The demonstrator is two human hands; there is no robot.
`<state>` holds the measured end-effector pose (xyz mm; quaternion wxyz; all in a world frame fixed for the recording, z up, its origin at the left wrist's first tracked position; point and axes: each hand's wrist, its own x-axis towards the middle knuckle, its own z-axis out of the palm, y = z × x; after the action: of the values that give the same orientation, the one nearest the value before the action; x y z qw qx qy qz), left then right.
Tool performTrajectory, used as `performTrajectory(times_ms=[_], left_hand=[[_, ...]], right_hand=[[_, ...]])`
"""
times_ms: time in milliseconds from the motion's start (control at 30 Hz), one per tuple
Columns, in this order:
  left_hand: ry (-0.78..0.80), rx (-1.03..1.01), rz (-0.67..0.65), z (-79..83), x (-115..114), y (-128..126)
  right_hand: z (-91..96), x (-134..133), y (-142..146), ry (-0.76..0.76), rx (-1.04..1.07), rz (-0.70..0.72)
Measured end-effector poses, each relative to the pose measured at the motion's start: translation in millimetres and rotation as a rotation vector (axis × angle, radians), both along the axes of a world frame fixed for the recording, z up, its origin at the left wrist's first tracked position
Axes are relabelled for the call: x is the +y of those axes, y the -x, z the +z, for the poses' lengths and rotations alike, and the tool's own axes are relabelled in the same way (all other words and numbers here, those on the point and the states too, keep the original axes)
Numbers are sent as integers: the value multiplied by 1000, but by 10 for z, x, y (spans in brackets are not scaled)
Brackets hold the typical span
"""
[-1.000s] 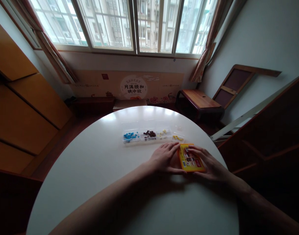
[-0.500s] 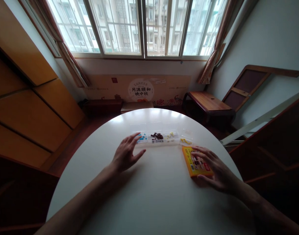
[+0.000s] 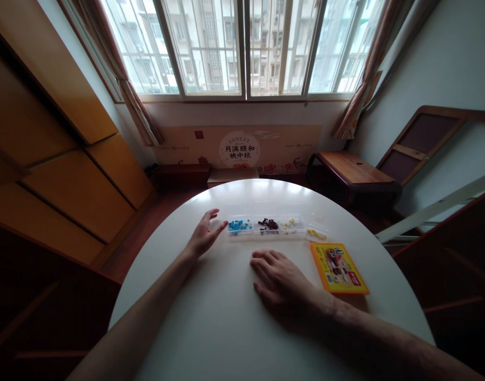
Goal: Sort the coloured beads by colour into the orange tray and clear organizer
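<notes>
My left hand [image 3: 203,236] rests on the round white table [image 3: 226,328], fingers stretched out, its tips just left of a row of small clear trays [image 3: 266,225]. The trays hold blue, dark brown and pale yellow small pieces. My right hand [image 3: 280,280] lies flat on the table, fingers spread, holding nothing. A yellow-orange flat box [image 3: 338,267] with a printed picture lies to the right of that hand, apart from it. A further clear tray with yellow pieces [image 3: 316,233] sits just beyond the box.
A low wooden bench [image 3: 353,172] stands beyond the table at the right. Wooden cabinets [image 3: 60,174] line the left wall. A tilted wooden frame [image 3: 425,137] leans on the right wall. Barred windows [image 3: 246,47] fill the back wall.
My right hand left the yellow-orange box and moved left onto the bare table. My left hand went from the box to the blue-piece tray's left end. The camera view shifted left.
</notes>
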<state>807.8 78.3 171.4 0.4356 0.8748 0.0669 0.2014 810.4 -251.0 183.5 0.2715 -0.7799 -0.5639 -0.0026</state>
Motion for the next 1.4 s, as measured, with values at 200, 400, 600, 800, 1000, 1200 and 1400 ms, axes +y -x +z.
performTrajectory(times_ms=[200, 400, 600, 800, 1000, 1200, 1400], left_hand=[[180, -83, -59, -101, 69, -442], [207, -63, -58, -76, -105, -614], [203, -66, -130, 25, -114, -284], [181, -49, -163, 87, -130, 245], [194, -39, -260, 173, -550, 523], [303, -30, -440, 144, -784, 514], [104, 24, -766, 283, -570, 548]], right_hand=[[14, -46, -2, -36, 23, 18], [6, -64, -38, -83, 91, 16], [4, -62, -26, -90, 109, 10], [-32, -65, 20, -214, 116, -79], [-20, -78, 45, -382, 55, -127], [-78, -61, 6, -309, -135, -194], [-67, -60, 3, -249, -321, -169]])
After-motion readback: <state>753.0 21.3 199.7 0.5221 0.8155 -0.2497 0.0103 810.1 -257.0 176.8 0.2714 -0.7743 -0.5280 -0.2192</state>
